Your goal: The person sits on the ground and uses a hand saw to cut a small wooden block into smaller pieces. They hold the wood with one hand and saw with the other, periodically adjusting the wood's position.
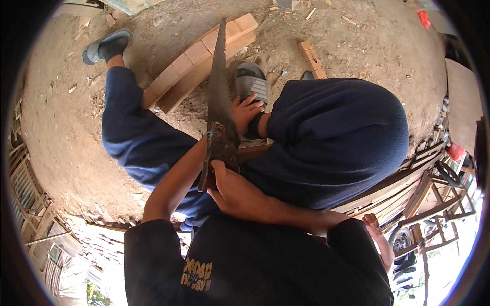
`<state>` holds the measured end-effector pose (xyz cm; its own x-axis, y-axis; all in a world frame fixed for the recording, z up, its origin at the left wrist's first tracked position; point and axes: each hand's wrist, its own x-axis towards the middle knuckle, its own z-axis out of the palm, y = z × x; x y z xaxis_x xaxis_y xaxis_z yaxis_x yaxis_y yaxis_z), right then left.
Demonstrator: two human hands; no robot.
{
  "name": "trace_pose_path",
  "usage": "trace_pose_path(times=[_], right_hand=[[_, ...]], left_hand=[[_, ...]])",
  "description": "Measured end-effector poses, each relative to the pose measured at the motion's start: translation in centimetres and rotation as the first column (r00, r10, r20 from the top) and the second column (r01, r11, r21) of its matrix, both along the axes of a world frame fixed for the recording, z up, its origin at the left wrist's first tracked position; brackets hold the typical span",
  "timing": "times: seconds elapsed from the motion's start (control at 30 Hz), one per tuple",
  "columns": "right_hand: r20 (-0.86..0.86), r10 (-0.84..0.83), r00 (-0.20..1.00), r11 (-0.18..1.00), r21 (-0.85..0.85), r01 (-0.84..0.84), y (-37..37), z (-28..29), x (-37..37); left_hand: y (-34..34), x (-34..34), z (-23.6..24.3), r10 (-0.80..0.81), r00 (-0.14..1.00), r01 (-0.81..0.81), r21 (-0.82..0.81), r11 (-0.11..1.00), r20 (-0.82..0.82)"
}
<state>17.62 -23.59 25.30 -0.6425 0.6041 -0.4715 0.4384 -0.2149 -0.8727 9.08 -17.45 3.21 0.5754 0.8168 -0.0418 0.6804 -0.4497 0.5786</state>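
Observation:
A handsaw (219,86) with a dark, tapering blade points away from me, its tip over some wood. My right hand (232,191) is closed round the saw's dark handle (223,150). Beneath the blade my left forearm passes forward, and my left hand (246,113) lies with fingers spread beside my right foot's grey sandal (251,84). Those fingers appear to touch the sandal or the foot; the blade hides part of the hand. Below it, a wooden piece (254,151) shows partly between my legs.
Several squared lengths of wood (196,52) lie side by side on the dirt floor (168,30), ahead between my feet. A short notched wood block (312,59) lies right of the sandal. Planks and a wooden frame (434,209) stand at right, near another person's bare limb (375,227).

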Motion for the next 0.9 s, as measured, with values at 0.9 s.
trace_pose_path(times=[0.9], right_hand=[[0.071, 0.039, 0.997, 0.999, -0.004, -0.039, 1.2, 2.5, 2.1]], left_hand=[[-3.4, -3.9, -2.0, 0.864, -0.155, 0.328, -0.800, 0.503, 0.479]])
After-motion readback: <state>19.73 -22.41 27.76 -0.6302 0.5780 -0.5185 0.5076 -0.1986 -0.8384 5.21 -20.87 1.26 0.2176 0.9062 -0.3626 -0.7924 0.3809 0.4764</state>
